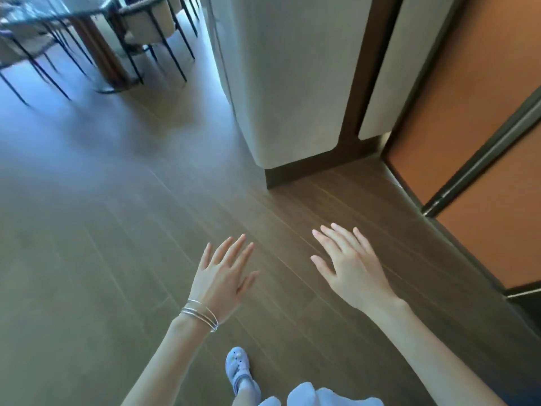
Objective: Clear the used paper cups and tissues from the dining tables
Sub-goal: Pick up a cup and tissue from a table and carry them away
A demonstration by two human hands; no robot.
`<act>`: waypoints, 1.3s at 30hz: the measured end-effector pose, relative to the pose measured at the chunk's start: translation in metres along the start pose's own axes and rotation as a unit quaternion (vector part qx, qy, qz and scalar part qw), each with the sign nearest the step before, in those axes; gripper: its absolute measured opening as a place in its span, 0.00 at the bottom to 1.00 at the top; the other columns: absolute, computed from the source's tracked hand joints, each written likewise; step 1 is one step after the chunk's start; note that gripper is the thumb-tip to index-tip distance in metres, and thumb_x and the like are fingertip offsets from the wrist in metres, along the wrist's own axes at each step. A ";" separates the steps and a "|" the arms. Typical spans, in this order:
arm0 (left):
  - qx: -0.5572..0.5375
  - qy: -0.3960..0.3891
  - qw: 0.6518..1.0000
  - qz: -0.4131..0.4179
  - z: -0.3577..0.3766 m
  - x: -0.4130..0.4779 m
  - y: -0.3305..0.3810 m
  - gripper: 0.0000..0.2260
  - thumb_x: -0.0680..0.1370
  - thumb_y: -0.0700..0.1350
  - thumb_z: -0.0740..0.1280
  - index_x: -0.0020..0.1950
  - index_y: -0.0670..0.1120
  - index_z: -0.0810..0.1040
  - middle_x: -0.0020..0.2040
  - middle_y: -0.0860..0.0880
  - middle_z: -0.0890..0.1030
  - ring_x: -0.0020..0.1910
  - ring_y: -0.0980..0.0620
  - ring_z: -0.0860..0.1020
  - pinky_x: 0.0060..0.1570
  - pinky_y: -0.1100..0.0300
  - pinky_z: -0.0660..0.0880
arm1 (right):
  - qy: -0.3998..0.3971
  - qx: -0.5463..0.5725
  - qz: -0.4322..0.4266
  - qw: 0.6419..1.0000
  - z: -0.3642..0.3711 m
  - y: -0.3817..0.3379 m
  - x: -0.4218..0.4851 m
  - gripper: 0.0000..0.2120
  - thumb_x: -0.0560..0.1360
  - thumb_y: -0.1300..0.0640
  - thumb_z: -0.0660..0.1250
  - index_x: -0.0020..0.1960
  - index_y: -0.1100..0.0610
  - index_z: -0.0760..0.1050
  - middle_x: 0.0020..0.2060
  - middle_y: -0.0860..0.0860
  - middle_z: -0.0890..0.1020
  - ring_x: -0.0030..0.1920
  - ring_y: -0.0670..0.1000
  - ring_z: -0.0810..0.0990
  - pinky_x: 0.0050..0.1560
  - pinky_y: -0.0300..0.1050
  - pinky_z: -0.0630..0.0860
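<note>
Both hands are held out in front of the person, palms down, above the wooden plank floor (102, 230). The left hand (222, 276) has its fingers straight and spread, its grip wide and holding nothing. Thin silver bangles (200, 315) circle its wrist. The right hand (348, 265) hovers just beside it, apart from it, fingers likewise straight and fanned, its grip wide and empty. Neither hand touches anything.

The dining area lies well away, in the upper left corner of the view. A glass tabletop (58, 13) stands there on a brown base, with pale upholstered chairs (146, 27) on thin dark legs drawn up around it. That part is blurred, so I cannot tell whether cups or tissues lie on the tabletop, or where along its edges.

Ahead of the hands rises a pale wall corner (281, 83) with a dark brown skirting (307, 168) at its foot. To the right runs an orange panel (468, 127) crossed by a dark rail (483, 159).

At the bottom edge, between the forearms, shows one foot in a light blue clog (238, 366), planted on the floor, and beside it a fold of pale blue clothing (307, 395).
</note>
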State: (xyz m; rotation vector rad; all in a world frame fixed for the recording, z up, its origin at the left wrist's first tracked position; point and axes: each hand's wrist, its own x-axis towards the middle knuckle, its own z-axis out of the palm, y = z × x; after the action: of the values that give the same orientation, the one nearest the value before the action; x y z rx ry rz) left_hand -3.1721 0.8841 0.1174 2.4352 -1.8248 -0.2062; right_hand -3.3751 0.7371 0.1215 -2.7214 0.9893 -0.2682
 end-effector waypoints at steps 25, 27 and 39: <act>0.013 0.044 0.980 -0.194 -0.057 0.145 -0.360 0.25 0.80 0.59 0.50 0.75 0.53 0.54 0.76 0.54 0.54 0.75 0.53 0.52 0.73 0.51 0.46 | 0.005 0.008 -0.184 0.983 0.112 -0.215 0.382 0.21 0.75 0.49 0.65 0.65 0.56 0.72 0.62 0.52 0.77 0.66 0.52 0.72 0.66 0.57 0.67; 0.011 0.043 0.977 -0.210 -0.066 0.175 -0.382 0.25 0.80 0.59 0.48 0.75 0.53 0.53 0.76 0.55 0.53 0.75 0.54 0.51 0.73 0.52 0.45 | -0.006 0.009 -0.191 0.982 0.114 -0.215 0.428 0.21 0.76 0.49 0.64 0.66 0.55 0.71 0.62 0.52 0.77 0.66 0.52 0.71 0.67 0.55 0.66; -0.015 0.134 0.964 -0.229 -0.133 0.331 -0.495 0.23 0.80 0.55 0.55 0.74 0.49 0.60 0.74 0.51 0.61 0.74 0.51 0.57 0.73 0.52 0.50 | 0.044 0.040 -0.242 0.968 0.101 -0.243 0.662 0.21 0.75 0.52 0.65 0.66 0.56 0.71 0.64 0.53 0.75 0.66 0.53 0.71 0.67 0.56 0.65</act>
State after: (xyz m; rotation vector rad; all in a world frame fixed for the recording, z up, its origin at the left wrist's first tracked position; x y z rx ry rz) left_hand -2.5899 0.7049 0.1545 2.6710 -1.1298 0.0649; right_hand -2.7031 0.5040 0.1535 -2.8557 0.3039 -0.5018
